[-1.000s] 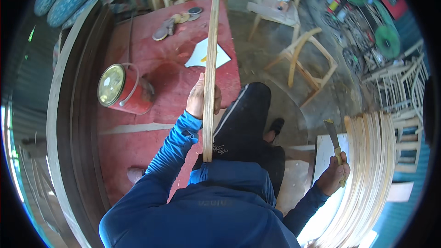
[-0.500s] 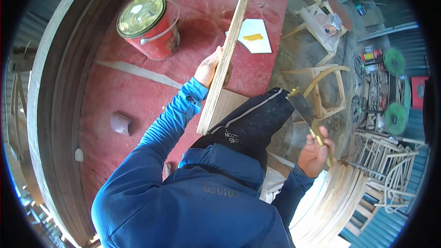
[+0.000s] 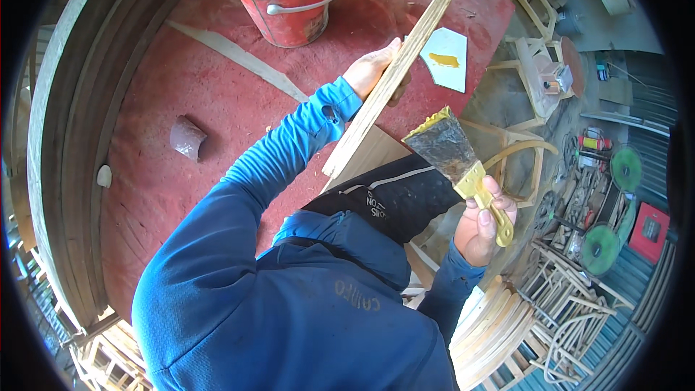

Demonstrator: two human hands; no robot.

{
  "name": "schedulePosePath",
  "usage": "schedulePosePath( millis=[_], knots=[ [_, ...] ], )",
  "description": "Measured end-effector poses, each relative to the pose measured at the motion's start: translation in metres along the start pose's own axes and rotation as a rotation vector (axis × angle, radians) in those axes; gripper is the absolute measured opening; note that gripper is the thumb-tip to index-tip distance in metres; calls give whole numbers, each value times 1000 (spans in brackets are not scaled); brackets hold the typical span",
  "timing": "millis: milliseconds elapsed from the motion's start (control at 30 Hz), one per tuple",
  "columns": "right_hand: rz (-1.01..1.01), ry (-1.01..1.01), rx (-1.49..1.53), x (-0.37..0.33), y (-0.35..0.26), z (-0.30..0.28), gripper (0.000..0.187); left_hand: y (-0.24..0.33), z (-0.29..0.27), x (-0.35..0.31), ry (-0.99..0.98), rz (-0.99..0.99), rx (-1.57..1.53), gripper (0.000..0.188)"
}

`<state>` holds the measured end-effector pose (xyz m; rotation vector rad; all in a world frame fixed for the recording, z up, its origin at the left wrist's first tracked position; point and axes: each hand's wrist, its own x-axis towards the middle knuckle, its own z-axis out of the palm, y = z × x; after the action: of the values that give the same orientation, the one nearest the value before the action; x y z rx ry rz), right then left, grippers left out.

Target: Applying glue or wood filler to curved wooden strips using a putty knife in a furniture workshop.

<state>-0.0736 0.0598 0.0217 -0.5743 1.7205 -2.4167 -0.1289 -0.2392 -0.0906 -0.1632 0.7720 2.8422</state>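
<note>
My left hand (image 3: 373,72) is wrapped round a long, narrow wooden board (image 3: 397,71), its edge turned up and slanting from my lap towards the far right. In my right hand (image 3: 486,222) is a putty knife (image 3: 447,148) with a yellow handle; yellow paste clings along the tip of its wide, stained blade. The blade is held apart from the board, to its right and above my thigh. Beyond it, a white angular plate (image 3: 447,78) carries a smear of the same yellow paste. Part of my left fingers is hidden behind the board.
A red bucket (image 3: 284,19) with a lid and handle stands on the red tabletop (image 3: 239,101). A curved brown piece (image 3: 188,137) lies at left. Tall curved boards (image 3: 72,137) line the left side. Chair frames (image 3: 532,94) and stacked curved wood (image 3: 492,326) are on the right.
The putty knife has come up and left, closer to the board, its blade now turned broadside. The board tilts further right in view. My head view has shifted, moving the bucket up and right.
</note>
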Motion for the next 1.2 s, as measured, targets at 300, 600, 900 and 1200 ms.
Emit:
schedulePosePath(
  millis=[300,600,900,1200],
  knots=[
    [12,-32,-70,-10,3,-3,30,5,7,11,44,14,56,46],
    [-50,15,-10,-19,-3,5,25,11,17,18,23,-36,50,44],
    [-43,106,51,-18,18,11,23,5,17,13,45,-20,91,44],
    [36,114,80,-10,35,7,19,-8,2,8,30,-21,101,48]
  ],
)
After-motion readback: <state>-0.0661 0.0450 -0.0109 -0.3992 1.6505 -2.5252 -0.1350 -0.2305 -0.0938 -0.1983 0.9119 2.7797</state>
